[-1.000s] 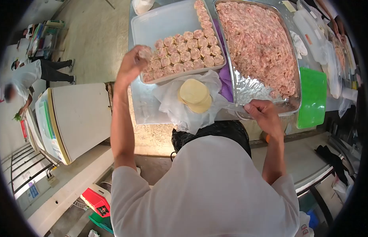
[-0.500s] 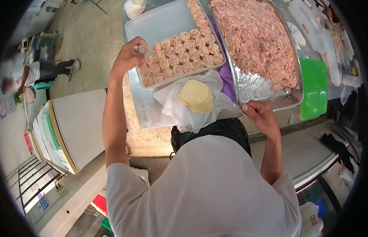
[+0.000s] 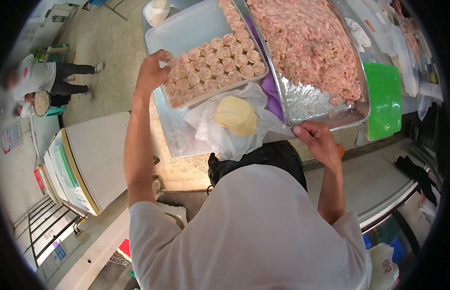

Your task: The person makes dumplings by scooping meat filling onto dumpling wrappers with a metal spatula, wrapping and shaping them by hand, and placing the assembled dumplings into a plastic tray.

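My left hand (image 3: 155,72) is at the left edge of a clear plastic container (image 3: 179,31), its thumb and fingers curled round a siu mai (image 3: 173,63) at the end of a row. Rows of siu mai (image 3: 217,71) fill the container's near part and right side. By the tray's near edge, my right hand (image 3: 316,139) is closed on a thin tool; an orange handle end (image 3: 341,151) shows behind the wrist, but its kind is unclear. Between my hands, a stack of round yellow wrappers (image 3: 234,114) lies on a crumpled plastic bag (image 3: 201,121).
A metal tray (image 3: 302,118) of minced meat (image 3: 304,46) stands on the right. Beside it lies a green board (image 3: 383,101). A purple cloth (image 3: 271,94) is tucked between container and tray. Another person (image 3: 39,77) holding a bowl stands at far left.
My left hand has lowered the siu mai from above the container's left edge to the row's end. My right hand has barely moved. The view has shifted slightly, and the other person appears closer.
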`<state>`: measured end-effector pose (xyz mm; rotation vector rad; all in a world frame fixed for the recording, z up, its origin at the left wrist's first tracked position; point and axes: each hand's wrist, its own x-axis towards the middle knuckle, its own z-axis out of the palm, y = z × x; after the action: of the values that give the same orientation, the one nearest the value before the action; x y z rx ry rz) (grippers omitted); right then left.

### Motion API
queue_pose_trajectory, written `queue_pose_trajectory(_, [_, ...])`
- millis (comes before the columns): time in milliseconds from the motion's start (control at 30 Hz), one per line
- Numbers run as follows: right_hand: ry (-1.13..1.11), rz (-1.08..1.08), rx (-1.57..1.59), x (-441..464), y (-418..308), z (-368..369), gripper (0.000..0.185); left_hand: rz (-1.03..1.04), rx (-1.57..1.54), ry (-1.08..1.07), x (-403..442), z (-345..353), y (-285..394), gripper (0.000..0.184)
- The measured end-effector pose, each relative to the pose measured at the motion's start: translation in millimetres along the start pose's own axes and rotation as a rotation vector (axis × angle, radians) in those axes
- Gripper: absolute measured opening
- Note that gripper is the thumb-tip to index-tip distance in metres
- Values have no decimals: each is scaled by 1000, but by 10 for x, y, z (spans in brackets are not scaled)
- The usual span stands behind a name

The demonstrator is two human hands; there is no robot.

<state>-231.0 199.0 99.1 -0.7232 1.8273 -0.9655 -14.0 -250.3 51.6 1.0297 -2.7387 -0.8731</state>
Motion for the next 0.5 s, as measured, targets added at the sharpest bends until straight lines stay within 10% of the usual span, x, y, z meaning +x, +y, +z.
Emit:
queue_pose_trajectory(267, [17, 14, 31, -108, 39, -156, 25, -217, -138, -67, 18, 60, -110, 40])
queue_pose_trajectory(367, [124, -92, 151, -145, 195, -166, 19, -82, 230, 262, -151, 55, 337, 34])
queue_pose_trajectory(500, [137, -39, 101, -229, 242, -381, 30, -49, -77, 190, -615, 371, 1181, 23])
